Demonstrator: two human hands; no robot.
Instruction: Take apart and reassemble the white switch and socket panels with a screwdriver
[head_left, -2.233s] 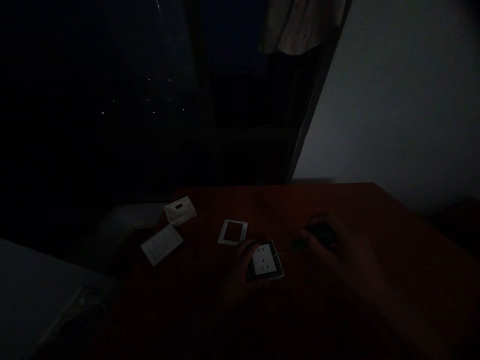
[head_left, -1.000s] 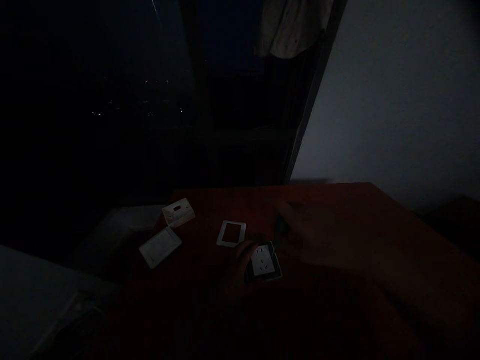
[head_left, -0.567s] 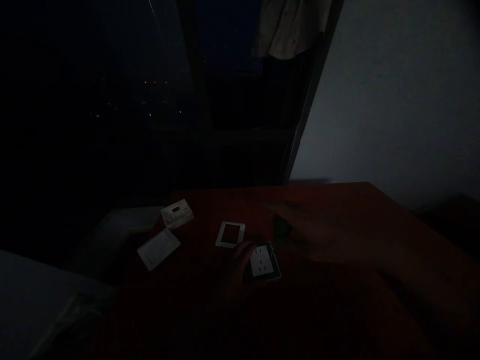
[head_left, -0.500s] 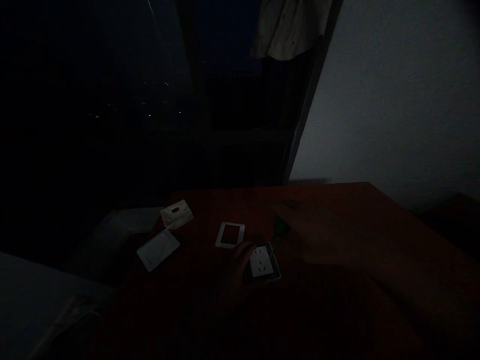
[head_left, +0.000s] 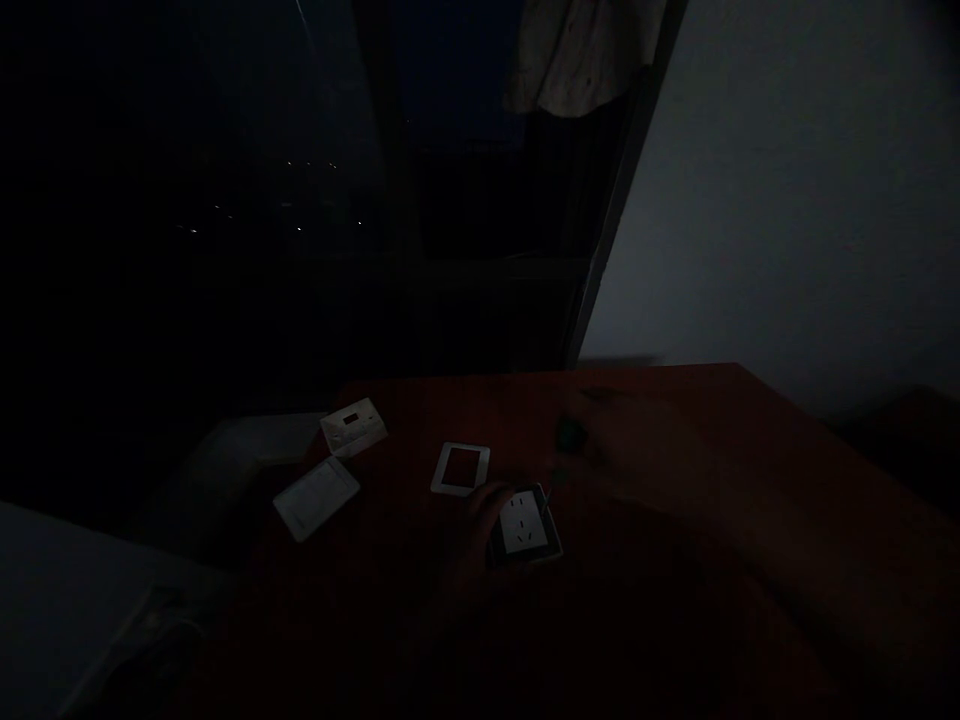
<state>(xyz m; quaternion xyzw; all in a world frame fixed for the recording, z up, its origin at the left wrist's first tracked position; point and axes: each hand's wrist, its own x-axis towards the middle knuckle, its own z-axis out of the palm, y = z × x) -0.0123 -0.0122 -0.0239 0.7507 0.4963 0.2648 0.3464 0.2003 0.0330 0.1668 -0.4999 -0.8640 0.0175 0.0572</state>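
The room is very dark. My left hand [head_left: 472, 545] grips the left side of a white wall socket [head_left: 523, 525] that lies on the red table [head_left: 675, 600]. My right hand [head_left: 645, 450] is closed around a screwdriver [head_left: 564, 447] with a dark handle. Its thin shaft slants down to the socket's upper right corner. A white frame [head_left: 460, 468] lies just up and left of the socket.
Two more white plates lie further left: a switch module [head_left: 352, 425] and a flat cover plate [head_left: 316, 497]. A pale surface [head_left: 67, 590] fills the lower left. A dark window, a hanging cloth [head_left: 577, 50] and a grey wall [head_left: 787, 200] stand behind.
My right hand has swung with the screwdriver from the socket's right side to above and behind it, so the shaft now comes down steeply. The left hand and socket stayed put.
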